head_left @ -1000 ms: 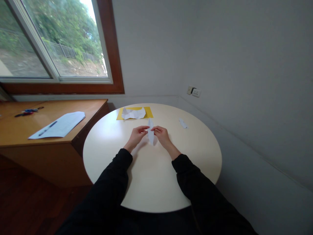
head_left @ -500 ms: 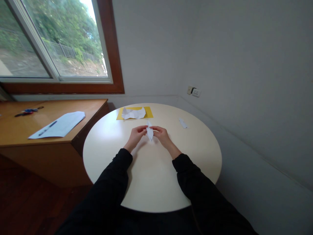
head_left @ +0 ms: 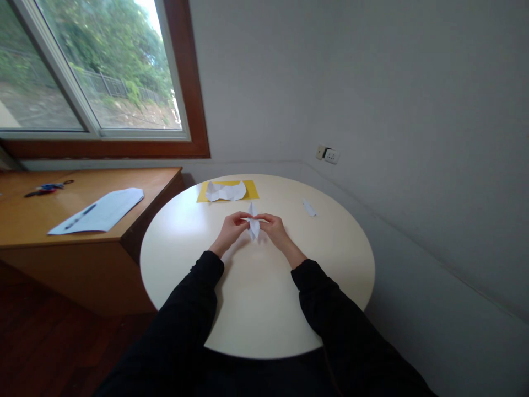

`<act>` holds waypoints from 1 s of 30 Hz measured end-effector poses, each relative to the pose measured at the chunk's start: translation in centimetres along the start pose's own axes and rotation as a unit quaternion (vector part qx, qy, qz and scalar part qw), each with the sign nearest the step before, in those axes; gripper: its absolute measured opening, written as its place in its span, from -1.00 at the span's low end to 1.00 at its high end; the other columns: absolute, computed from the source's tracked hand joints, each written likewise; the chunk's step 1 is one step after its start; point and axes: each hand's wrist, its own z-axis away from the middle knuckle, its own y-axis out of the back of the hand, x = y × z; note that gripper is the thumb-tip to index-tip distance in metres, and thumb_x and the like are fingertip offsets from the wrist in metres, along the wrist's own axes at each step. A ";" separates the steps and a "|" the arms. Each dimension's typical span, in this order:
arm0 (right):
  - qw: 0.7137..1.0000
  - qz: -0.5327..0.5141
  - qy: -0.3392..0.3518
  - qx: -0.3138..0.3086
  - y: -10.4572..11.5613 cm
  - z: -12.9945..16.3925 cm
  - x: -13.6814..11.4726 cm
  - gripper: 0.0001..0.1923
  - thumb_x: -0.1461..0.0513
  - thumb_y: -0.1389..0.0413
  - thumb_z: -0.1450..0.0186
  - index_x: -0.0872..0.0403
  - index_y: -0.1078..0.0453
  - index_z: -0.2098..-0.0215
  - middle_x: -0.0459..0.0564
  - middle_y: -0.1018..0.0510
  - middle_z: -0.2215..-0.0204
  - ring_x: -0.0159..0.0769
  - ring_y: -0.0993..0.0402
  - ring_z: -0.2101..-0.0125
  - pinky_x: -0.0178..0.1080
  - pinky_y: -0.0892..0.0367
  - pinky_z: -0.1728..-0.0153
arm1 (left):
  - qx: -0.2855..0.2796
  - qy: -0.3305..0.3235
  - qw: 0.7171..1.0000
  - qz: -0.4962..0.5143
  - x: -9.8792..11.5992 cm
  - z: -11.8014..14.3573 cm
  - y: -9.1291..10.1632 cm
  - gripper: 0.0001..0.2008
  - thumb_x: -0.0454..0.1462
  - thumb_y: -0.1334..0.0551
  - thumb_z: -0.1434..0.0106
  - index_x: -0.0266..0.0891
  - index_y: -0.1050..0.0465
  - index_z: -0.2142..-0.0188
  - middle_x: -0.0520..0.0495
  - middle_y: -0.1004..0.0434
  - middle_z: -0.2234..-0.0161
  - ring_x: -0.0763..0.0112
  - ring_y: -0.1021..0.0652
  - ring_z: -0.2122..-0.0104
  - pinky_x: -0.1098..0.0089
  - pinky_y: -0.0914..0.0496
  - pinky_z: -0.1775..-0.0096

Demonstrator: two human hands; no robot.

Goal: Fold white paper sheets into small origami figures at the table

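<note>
A small folded white paper piece is pinched between both of my hands above the middle of a round cream table. My left hand grips its left side with fingertips, and my right hand grips its right side. The paper stands narrow and upright, with a point at the top. Both arms wear black sleeves.
A crumpled white sheet lies on a yellow sheet at the table's far edge. A small white scrap sits to the right. A wooden desk on the left holds a paper with a pen and scissors. Walls close the right side.
The folded paper has become shorter between my fingers than a second ago, as its lower part was folded in. My hands stay in nearly the same place.
</note>
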 end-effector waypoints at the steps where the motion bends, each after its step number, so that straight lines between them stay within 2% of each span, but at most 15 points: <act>1: 1.000 -0.005 -0.004 -0.010 0.0 0.1 -0.1 -0.81 0.25 -0.21 0.09 0.08 -0.49 0.45 -0.06 -0.56 0.41 -0.28 -0.46 0.36 -0.23 -0.32 0.25 | 0.009 0.002 1.000 0.002 0.0 0.0 0.0 -0.81 -0.29 -0.28 0.06 -0.30 -0.45 0.40 -0.05 -0.50 0.43 0.41 -0.48 0.42 0.35 -0.35 0.29; 5: 1.000 0.002 -0.013 -0.019 -0.1 0.2 -0.3 -0.77 0.23 -0.24 0.10 0.08 -0.50 0.42 -0.05 -0.56 0.39 -0.28 -0.46 0.34 -0.22 -0.32 0.23 | 0.032 0.011 0.999 0.007 -0.1 -0.1 0.0 -0.84 -0.26 -0.29 0.07 -0.30 -0.44 0.45 -0.03 -0.48 0.46 0.42 -0.46 0.42 0.36 -0.35 0.28; 9: 0.999 -0.011 -0.039 0.008 -0.2 0.1 -0.1 -0.78 0.19 -0.25 0.12 0.10 -0.50 0.47 -0.05 -0.55 0.45 -0.31 -0.44 0.40 -0.22 -0.33 0.28 | 0.022 0.021 0.999 0.016 -0.3 -0.2 -0.1 -0.80 -0.20 -0.30 0.05 -0.31 -0.44 0.47 -0.04 -0.46 0.48 0.44 -0.45 0.44 0.35 -0.34 0.29; 14: 0.998 -0.030 -0.055 0.002 -0.3 0.1 -0.1 -0.75 0.14 -0.26 0.10 0.11 -0.50 0.47 -0.06 -0.53 0.50 -0.34 -0.42 0.44 -0.20 -0.33 0.29 | 0.020 0.031 0.999 0.018 -0.3 -0.1 -0.2 -0.77 -0.17 -0.31 0.06 -0.32 -0.42 0.49 -0.03 -0.45 0.49 0.44 -0.45 0.45 0.35 -0.33 0.31; 21: 0.999 -0.017 -0.047 0.016 -0.3 0.0 0.0 -0.72 0.07 -0.24 0.10 0.11 -0.48 0.52 -0.07 -0.52 0.52 -0.36 -0.41 0.46 -0.20 -0.33 0.31 | 0.016 0.035 0.999 0.006 -0.2 -0.1 -0.2 -0.77 -0.16 -0.30 0.04 -0.32 -0.42 0.52 -0.03 -0.44 0.52 0.45 -0.44 0.46 0.34 -0.34 0.30; 30: 0.998 0.008 -0.031 0.047 -0.4 -0.3 0.4 -0.75 0.09 -0.24 0.10 0.12 -0.43 0.56 -0.08 -0.49 0.57 -0.36 -0.39 0.51 -0.24 -0.32 0.40 | 0.021 0.046 0.999 -0.008 -0.7 -0.1 -0.3 -0.78 -0.17 -0.28 0.04 -0.32 -0.40 0.57 -0.01 -0.42 0.57 0.46 -0.43 0.50 0.35 -0.31 0.32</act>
